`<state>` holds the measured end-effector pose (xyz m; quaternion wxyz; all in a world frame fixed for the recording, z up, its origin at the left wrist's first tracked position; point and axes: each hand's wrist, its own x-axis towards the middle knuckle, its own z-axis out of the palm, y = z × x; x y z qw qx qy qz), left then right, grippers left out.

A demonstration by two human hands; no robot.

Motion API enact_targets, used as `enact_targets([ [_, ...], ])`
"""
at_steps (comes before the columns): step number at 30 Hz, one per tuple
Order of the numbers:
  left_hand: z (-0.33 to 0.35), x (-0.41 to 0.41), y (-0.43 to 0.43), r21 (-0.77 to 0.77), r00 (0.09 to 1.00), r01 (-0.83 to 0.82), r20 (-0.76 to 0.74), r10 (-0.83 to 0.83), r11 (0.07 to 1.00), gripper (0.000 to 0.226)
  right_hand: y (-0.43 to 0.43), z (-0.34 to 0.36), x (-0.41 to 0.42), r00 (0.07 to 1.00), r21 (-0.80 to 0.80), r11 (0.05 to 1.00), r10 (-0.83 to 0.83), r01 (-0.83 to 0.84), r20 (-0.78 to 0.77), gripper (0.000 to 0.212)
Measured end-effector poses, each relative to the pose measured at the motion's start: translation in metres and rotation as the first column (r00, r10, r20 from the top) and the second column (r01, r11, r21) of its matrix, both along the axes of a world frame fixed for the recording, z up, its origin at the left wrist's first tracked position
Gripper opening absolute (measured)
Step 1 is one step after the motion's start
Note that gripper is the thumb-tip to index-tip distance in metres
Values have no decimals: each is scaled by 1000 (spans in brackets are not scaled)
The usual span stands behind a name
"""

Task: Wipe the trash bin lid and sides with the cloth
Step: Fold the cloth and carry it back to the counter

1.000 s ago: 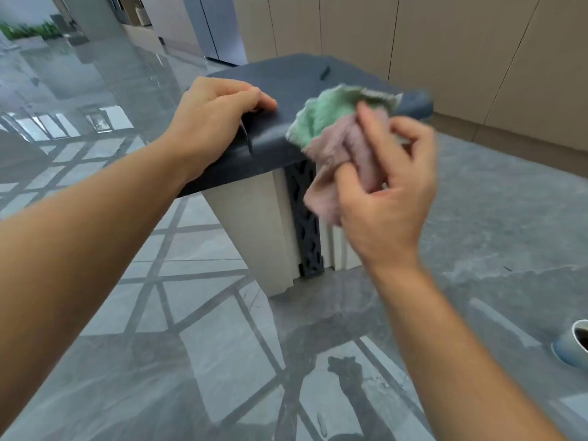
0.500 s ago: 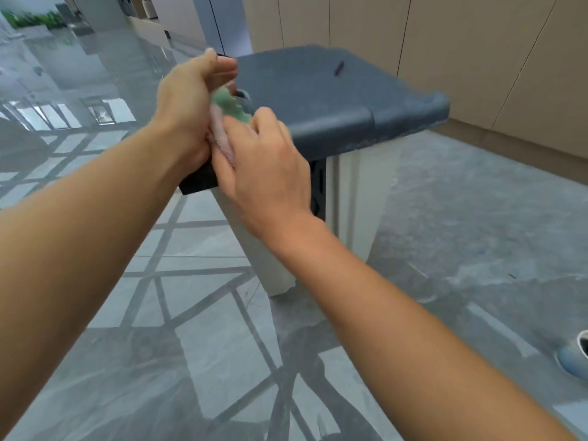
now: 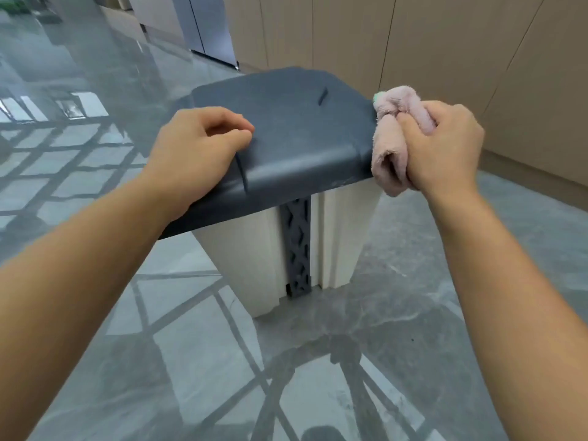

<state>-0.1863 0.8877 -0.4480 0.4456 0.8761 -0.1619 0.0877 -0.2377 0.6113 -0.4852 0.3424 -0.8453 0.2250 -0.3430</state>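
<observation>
- Head view: the right hand (image 3: 445, 148) is curled shut around a bunched pink terry cloth (image 3: 393, 144) with a speck of green at its top. The cloth sits on the inner side of this hand, pressed against the right edge of the dark grey plastic lid (image 3: 302, 128).
- The left hand (image 3: 197, 154) is loosely fisted, holding nothing, and rests on the lid's near left corner, apparently steadying the bin. It is well apart from the cloth.
- The lid lies between the two hands, and its top stretches away leftward from the cloth hand. The right lid edge runs from near the person to far, so the cloth hand can follow it forward or back.
- Below the cloth hand the cream plastic bin body (image 3: 248, 249) narrows downward to the grey polished floor (image 3: 413, 313); the right side wall falls straight beneath the cloth. A dark lattice strip (image 3: 297, 246) runs down the near face.
- By my reading, the right hand is the one placed for the edge and the right side; the sides look not yet wiped.
</observation>
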Motion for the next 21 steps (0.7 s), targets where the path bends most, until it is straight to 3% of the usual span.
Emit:
enact_targets([
  [4, -14, -8, -13, 355, 948, -72, 315, -47, 932, 18, -3, 11, -3, 989, -15, 1000, 16, -19, -150, 43],
  [6, -6, -14, -22, 383, 956, -96, 291, -21, 919, 15, -3, 29, -7, 963, 12, 999, 34, -32, -269, 39],
  [9, 31, -15, -28, 497, 997, -50, -32, 76, 866, 16, -7, 74, -19, 815, 136, 980, 194, -143, -545, 26],
  [10, 50, -18, -31, 559, 979, 12, -177, 105, 829, 20, -7, 95, -27, 761, 260, 951, 293, -168, -578, 19],
  [12, 97, -36, -44, 579, 908, 116, -391, 150, 807, 30, -4, 143, -51, 737, 560, 817, 462, -137, -493, 8],
  [13, 123, -51, -53, 489, 861, 135, -489, 143, 862, 36, -1, 169, -66, 761, 659, 746, 482, -97, -434, 8],
  [15, 175, -93, -70, 62, 658, 117, -753, -31, 991, 45, 5, 216, -96, 792, 797, 603, 505, -39, -343, 12],
  [17, 219, -139, -82, -305, 361, 62, -881, -306, 950, 57, 11, 259, -129, 775, 905, 425, 575, -8, -263, 16],
  [18, 237, -158, -84, -402, 275, 54, -874, -400, 914, 62, 13, 279, -146, 763, 940, 342, 607, 1, -222, 16],
  [21, 283, -198, -84, -504, 229, -25, -844, -485, 864, 59, 15, 330, -194, 807, 984, 177, 577, 32, -130, 11],
])
